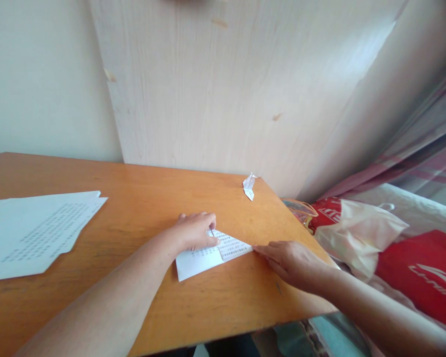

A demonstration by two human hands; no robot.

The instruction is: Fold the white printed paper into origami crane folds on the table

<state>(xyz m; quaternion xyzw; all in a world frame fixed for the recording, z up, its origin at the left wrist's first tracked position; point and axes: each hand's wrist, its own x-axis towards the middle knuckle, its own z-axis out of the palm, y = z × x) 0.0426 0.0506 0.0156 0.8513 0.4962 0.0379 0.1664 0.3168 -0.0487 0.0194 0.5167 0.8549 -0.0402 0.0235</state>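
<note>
A folded sheet of printed white paper (208, 258) lies on the orange wooden table (141, 198) near its right edge. My left hand (193, 232) rests on the paper's upper left part, fingers curled and pressing the fold down. My right hand (292, 263) lies flat on the table at the paper's right tip, fingers stretched out and pointing left, touching the corner. Neither hand lifts the paper.
A stack of printed sheets (33, 233) lies at the table's left. A small folded paper figure (249, 186) stands near the far right corner. A pale wooden board (226, 84) leans behind the table. Red and white bags (360, 233) lie to the right, below the table edge.
</note>
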